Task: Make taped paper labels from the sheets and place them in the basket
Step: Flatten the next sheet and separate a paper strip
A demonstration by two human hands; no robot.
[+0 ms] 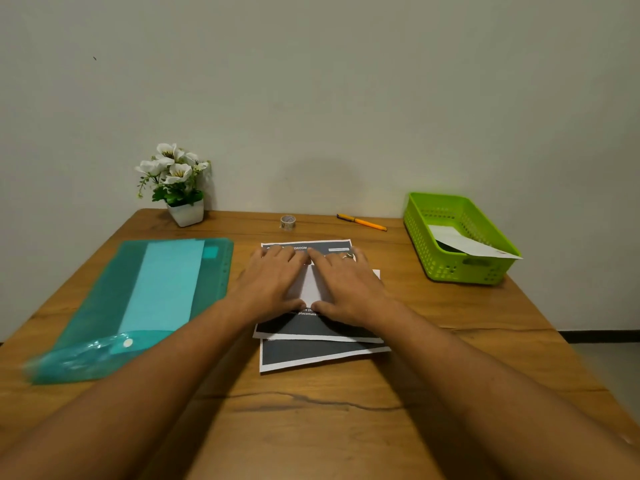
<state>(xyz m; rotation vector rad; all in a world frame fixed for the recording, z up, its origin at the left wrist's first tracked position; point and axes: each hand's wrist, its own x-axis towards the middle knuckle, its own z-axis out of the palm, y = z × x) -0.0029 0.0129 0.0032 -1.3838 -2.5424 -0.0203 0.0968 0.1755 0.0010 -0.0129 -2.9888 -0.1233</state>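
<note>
On the desk [311,427], the left hand [273,282] and right hand [346,282] lie flat with straight fingers, side by side, pressing a white paper [310,285] onto the dark printed sheets [322,355] and gripping nothing. Right of the sheets stands the green basket [450,209], a white slip [464,242] leaning in it. Behind the sheets lie the tape [287,222] and pen [362,222]; left of them lies a teal folder [156,296].

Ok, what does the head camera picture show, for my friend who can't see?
The left hand and right hand press flat on white paper atop dark printed sheets on a wooden table. Behind lie a tape roll and an orange pen; a green basket at right holds one paper piece, and a teal folder lies at left.
</note>
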